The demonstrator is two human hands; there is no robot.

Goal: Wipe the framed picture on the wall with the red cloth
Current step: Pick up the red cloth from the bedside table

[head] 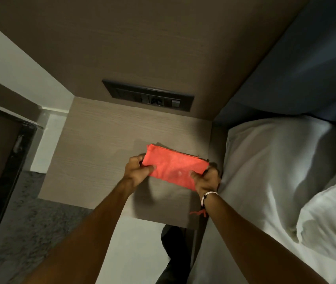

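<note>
Folded red cloth is pinched at both ends by left hand & right hand just above desk, prob. kept folded for wiping; picture not in view.

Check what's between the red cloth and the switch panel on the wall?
Nothing: in the head view only bare bedside tabletop separates the red cloth, held by both hands, from the switch panel.

Both bare arms reach forward; the left hand and right hand each pinch closed, thumbs on top.
</note>
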